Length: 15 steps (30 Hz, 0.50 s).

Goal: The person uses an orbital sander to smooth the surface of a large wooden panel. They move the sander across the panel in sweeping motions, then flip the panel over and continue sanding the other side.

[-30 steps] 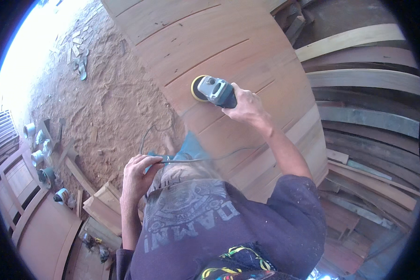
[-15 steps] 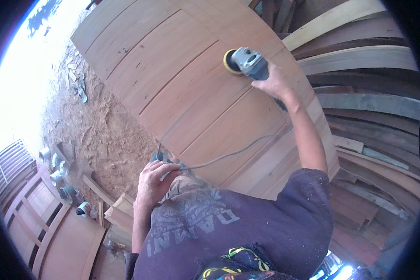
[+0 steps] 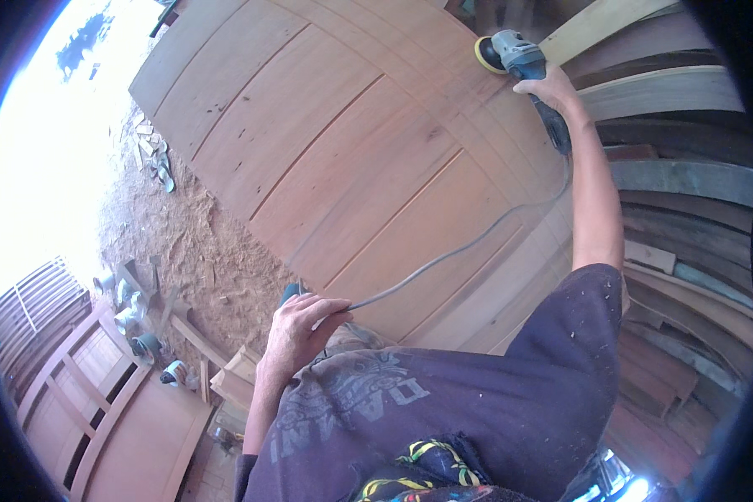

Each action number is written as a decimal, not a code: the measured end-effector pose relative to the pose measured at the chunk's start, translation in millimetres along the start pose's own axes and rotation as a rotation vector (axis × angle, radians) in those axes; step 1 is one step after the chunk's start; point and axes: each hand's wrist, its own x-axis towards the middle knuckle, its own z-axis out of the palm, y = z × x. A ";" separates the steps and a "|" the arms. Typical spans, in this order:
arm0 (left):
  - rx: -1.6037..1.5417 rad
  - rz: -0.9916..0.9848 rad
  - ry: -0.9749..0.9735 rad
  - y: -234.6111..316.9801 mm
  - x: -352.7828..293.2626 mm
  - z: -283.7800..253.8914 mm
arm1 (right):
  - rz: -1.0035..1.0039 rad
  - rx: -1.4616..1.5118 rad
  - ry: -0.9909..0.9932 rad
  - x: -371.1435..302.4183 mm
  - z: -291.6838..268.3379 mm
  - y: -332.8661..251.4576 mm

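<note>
My right hand (image 3: 552,88) is wrapped round the body of an angle grinder (image 3: 519,53), whose round yellow-edged pad (image 3: 487,55) is at the far right edge of a large wooden door panel (image 3: 351,142). Whether the pad touches the wood I cannot tell. From the tool's rear a grey power cord (image 3: 443,261) curves back across the panel to my left hand (image 3: 305,326). The fingers of that hand are closed on the cord, close to my body at the panel's near edge.
Long curved boards (image 3: 669,92) are stacked along the right. At the left, sandy ground (image 3: 201,226) holds wood scraps and a pair of sandals (image 3: 164,170). Another framed wooden panel (image 3: 146,427) lies lower left, with a power tool (image 3: 174,373) and several roundish items beside it.
My right hand has carried the grinder away and to the right, from the panel's middle to its far right edge. The cord has stretched out with it. My left hand stays on the cord.
</note>
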 end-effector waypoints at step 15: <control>-0.058 -0.196 0.233 -55.6 -128.4 -11.2 | -0.081 0.127 -0.241 -228.1 132.9 -174.5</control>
